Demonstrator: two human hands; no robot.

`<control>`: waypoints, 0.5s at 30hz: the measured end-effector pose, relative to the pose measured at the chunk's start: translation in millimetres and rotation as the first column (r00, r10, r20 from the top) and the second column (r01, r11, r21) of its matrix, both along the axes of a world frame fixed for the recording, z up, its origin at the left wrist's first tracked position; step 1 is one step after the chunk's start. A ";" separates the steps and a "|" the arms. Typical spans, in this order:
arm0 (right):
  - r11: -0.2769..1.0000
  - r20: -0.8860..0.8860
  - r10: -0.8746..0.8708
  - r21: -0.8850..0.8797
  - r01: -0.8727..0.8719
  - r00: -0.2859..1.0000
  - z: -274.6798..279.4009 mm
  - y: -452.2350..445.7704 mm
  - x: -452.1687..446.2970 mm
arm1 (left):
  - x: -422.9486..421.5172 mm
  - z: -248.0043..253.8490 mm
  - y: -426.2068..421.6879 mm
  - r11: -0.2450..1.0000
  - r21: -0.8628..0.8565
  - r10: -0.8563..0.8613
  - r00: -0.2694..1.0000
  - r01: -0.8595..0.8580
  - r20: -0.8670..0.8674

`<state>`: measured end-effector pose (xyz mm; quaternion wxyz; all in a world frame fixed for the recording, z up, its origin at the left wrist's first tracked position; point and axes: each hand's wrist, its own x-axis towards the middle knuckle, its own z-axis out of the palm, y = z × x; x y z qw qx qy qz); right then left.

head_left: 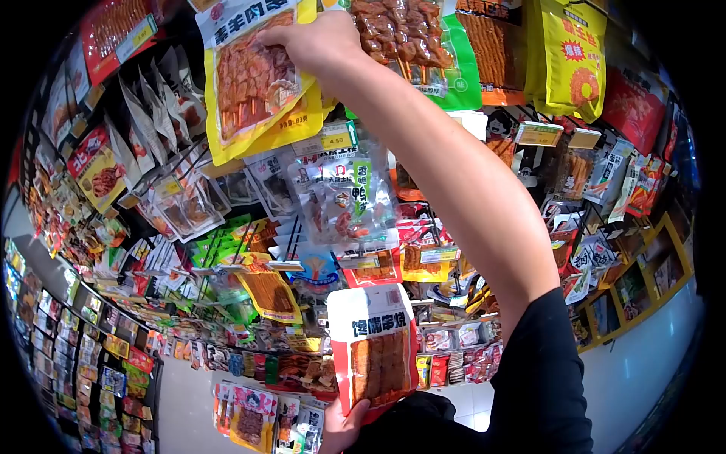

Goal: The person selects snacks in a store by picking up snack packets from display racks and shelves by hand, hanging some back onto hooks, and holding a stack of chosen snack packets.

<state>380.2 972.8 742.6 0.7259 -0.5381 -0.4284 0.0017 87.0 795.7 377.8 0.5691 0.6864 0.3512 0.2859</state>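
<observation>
My left hand [342,425] grips the lower edge of a red and white snack packet [373,356], its window showing brown strips of food. That packet stands nearly upright, front towards me. Reaching up across the rack, my right hand [321,39] holds the side of a yellow-edged bag of meat skewers [249,79], with one digit pressed on its front. Its other fingers are hidden behind the bag, and so is whether the bag still hangs from a hook. Beside that hand is a green-edged skewer bag [412,45].
A yellow bag [569,57] hangs at the upper right. Silver packets [344,193] hang below a price tag [338,141]. Hooks with tags jut out along the rack. A yellow-framed shelf [639,276] stands right, over pale floor [193,401].
</observation>
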 end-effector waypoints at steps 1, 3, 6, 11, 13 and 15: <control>1.000 -0.026 0.010 0.013 -0.009 1.000 0.0 1.9 -0.2 | -1.0 0.8 0.4 1.000 -0.027 -0.005 1.000 0.005 0.012; 1.000 -0.058 -0.025 -0.014 0.024 0.998 2.7 4.9 -0.4 | -0.9 2.6 1.2 0.999 -0.041 -0.008 1.000 0.009 0.022; 0.999 -0.073 -0.029 -0.016 0.028 0.997 3.5 9.9 1.3 | -1.4 4.4 1.9 1.000 -0.013 0.008 0.999 -0.008 0.033; 1.000 -0.072 -0.005 -0.011 0.004 0.997 1.4 16.0 3.3 | -6.6 -2.6 5.0 1.000 -0.017 0.014 0.999 -0.013 0.035; 0.997 -0.015 -0.053 -0.059 0.052 0.999 2.6 10.3 3.2 | -6.9 2.8 6.7 1.000 0.005 0.027 0.999 -0.028 0.028; 0.979 0.060 -0.175 -0.099 0.180 0.983 2.6 13.2 6.9 | -8.1 4.1 7.0 0.999 0.030 0.028 0.998 -0.029 0.048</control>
